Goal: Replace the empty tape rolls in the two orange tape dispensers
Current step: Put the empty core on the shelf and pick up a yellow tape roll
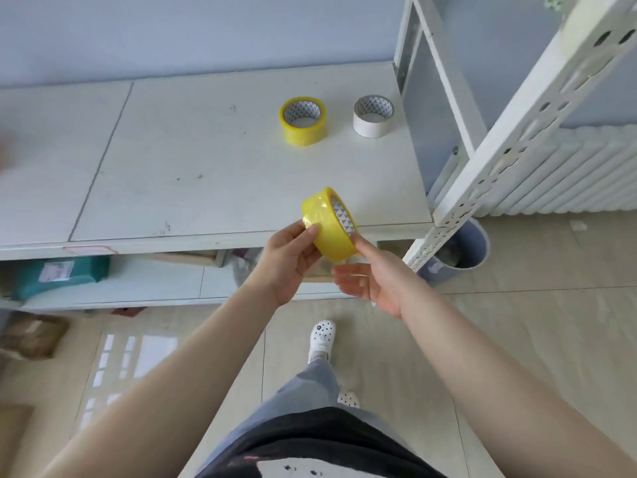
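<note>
So far we see little of the job finished. We hold a full roll of clear yellow packing tape on a patterned cardboard core [330, 225] out over the near edge of the scuffed white laminate tabletop [213, 160]. It is tilted on edge, with the core opening facing right. Our left hand [293, 260] pinches its outer band between thumb and fingers. Our right hand [370, 281] is mostly spread, with one finger touching the roll's lower right rim and the others loose beneath it. We judge that we are hunting for the loose end of the tape, though the end itself is too fine to make out.

On the tabletop, well behind the held roll, lies a second yellow tape roll [303, 120] flat on its side. Just to the right of that one lies a bare whitish cardboard core with almost no tape on it [373, 116], which looks like one spent roll already taken out.

Neither orange dispenser shows anywhere in view, so we cannot tell whether either has been emptied or loaded. Only one empty core is visible; where the other one is, we cannot say. By our reckoning nearly everything remains: both fresh rolls are still outside any dispenser and must be mounted and threaded.
</note>
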A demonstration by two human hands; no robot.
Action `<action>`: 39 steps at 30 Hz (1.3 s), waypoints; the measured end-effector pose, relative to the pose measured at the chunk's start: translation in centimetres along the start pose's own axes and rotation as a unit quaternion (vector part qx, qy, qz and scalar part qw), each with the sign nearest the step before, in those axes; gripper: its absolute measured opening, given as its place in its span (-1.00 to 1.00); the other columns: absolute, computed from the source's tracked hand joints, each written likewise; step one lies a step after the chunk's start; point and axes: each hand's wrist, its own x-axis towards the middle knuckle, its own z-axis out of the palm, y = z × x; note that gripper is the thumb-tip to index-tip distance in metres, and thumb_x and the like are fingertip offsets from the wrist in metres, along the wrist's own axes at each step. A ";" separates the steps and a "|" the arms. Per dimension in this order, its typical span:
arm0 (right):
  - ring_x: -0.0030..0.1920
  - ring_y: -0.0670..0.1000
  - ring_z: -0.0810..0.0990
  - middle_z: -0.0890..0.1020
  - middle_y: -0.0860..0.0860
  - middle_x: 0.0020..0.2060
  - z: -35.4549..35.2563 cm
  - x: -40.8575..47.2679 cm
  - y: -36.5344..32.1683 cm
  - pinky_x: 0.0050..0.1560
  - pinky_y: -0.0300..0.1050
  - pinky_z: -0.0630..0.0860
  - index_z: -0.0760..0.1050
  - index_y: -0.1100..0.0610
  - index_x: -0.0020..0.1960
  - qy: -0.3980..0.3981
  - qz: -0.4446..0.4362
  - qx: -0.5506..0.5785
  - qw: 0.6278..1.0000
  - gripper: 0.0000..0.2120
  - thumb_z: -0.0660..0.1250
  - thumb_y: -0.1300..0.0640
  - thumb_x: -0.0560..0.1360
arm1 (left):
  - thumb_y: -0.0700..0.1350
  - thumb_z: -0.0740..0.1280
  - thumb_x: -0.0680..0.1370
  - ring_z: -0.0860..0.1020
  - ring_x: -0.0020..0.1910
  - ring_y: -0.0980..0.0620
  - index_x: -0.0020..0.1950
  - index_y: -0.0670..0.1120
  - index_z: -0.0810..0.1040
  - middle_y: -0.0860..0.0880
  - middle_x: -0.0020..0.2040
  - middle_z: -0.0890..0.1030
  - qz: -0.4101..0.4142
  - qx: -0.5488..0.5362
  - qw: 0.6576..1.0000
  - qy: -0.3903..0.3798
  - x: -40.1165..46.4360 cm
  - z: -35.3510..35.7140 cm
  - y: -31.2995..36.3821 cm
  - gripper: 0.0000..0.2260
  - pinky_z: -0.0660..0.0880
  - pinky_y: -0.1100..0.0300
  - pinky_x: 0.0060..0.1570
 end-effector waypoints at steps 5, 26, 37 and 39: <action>0.28 0.00 0.48 0.56 -0.01 0.25 3.3 -1.7 4.6 0.27 0.05 0.48 0.48 0.04 0.31 -0.072 -0.053 -0.135 0.987 -0.57 0.27 -0.15 0.52 | -0.19 0.22 0.60 0.66 -0.10 0.04 0.12 -0.22 0.54 -0.13 -0.01 0.65 -0.011 -0.015 0.997 0.081 -7.0 -3.7 -0.8 -0.82 0.58 0.20 -0.01; 0.17 0.04 0.60 0.65 0.03 0.15 35.5 -0.9 22.8 0.13 -0.01 0.53 0.45 -0.07 0.32 -0.256 0.015 -0.323 0.911 -0.60 0.38 0.06 0.49 | -0.16 0.29 0.57 0.64 -0.10 -0.04 0.03 -0.17 0.62 -0.13 -0.06 0.67 -0.034 -0.086 0.957 0.275 -29.9 -33.9 1.6 -0.86 0.55 0.12 0.07; 0.23 0.07 0.58 0.62 0.08 0.20 51.6 0.9 27.9 0.09 -0.05 0.55 0.37 -0.08 0.42 -0.295 0.044 -0.383 0.874 -0.43 0.43 -0.01 0.44 | -0.16 0.30 0.57 0.59 -0.03 -0.12 0.12 -0.24 0.59 -0.21 0.02 0.63 0.005 -0.155 0.922 0.355 -36.4 -47.0 5.5 -0.79 0.49 0.00 0.19; 0.22 0.06 0.59 0.63 0.07 0.19 54.2 1.7 27.8 0.07 -0.07 0.55 0.37 -0.09 0.41 -0.309 0.045 -0.394 0.865 -0.38 0.45 -0.03 0.39 | -0.16 0.31 0.57 0.61 -0.11 -0.07 0.06 -0.21 0.61 -0.14 -0.09 0.66 0.017 -0.166 0.917 0.363 -36.7 -49.1 6.6 -0.83 0.53 0.06 0.11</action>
